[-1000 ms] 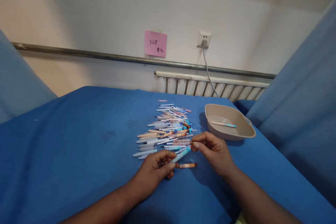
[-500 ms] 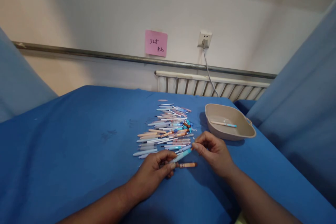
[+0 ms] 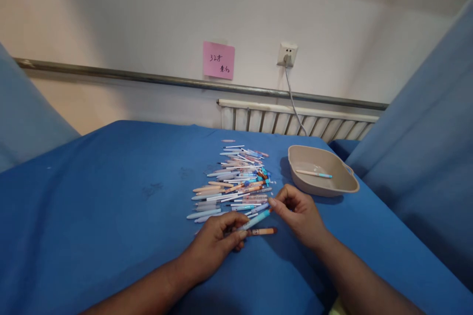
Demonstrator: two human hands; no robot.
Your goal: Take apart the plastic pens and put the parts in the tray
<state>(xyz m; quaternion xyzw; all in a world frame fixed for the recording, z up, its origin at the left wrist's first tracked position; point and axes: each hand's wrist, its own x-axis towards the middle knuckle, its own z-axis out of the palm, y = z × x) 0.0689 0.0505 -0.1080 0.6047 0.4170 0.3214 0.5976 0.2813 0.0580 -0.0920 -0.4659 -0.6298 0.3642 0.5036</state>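
Note:
My left hand point(image 3: 213, 243) and my right hand point(image 3: 300, 214) both pinch a light blue pen point(image 3: 255, 219), one at each end, just above the blue cloth point(image 3: 111, 216). The left fingers curl round its lower left end; the right fingertips close on its upper right tip. An orange pen point(image 3: 263, 231) lies on the cloth right below it. A pile of several pens and pen parts point(image 3: 236, 182) spreads out just beyond my hands.
A beige tray point(image 3: 343, 188) with one pen point(image 3: 314, 173) in it stands to the right of the pile. Blue fabric screens point(image 3: 424, 147) rise on both sides. Behind are a radiator point(image 3: 295, 123), a wall socket with cable, and a pink note.
The blue pen has dropped slightly and lies flatter between my hands. Both hands stayed almost in place.

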